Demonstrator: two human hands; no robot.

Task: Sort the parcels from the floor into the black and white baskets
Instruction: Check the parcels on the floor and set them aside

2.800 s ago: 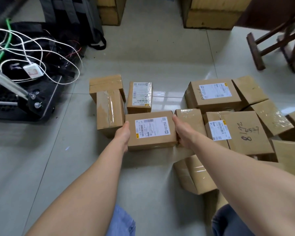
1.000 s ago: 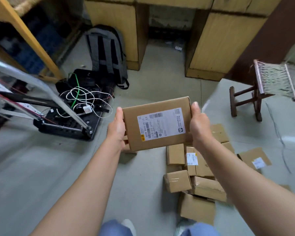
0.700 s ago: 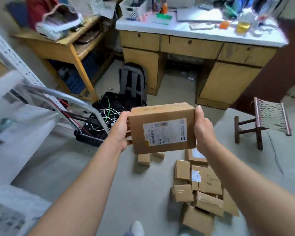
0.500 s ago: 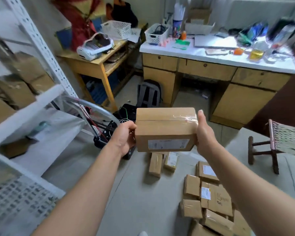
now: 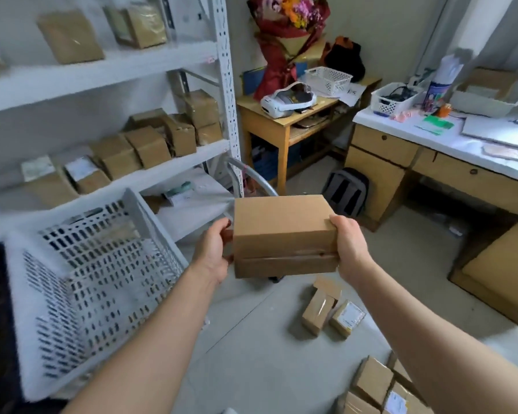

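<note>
Parcel (image 5: 281,231) held in mid-air, left hand (image 5: 213,252) and right hand (image 5: 349,249) each curled round one end; its label, seen half a second earlier, no longer shows. White basket (image 5: 96,282) newly in view at left, below stocked shelves (image 5: 102,70); loose parcels (image 5: 317,315) on grey floor (image 5: 251,369)

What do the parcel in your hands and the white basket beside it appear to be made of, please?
The parcel looks like plain brown cardboard with a matte finish: it has crisp folded edges and a flap seam across its near face. The white basket seems to be moulded plastic: even rows of identical slots pierce its walls below a thick rim. Blur leaves its finish uncertain.
</note>
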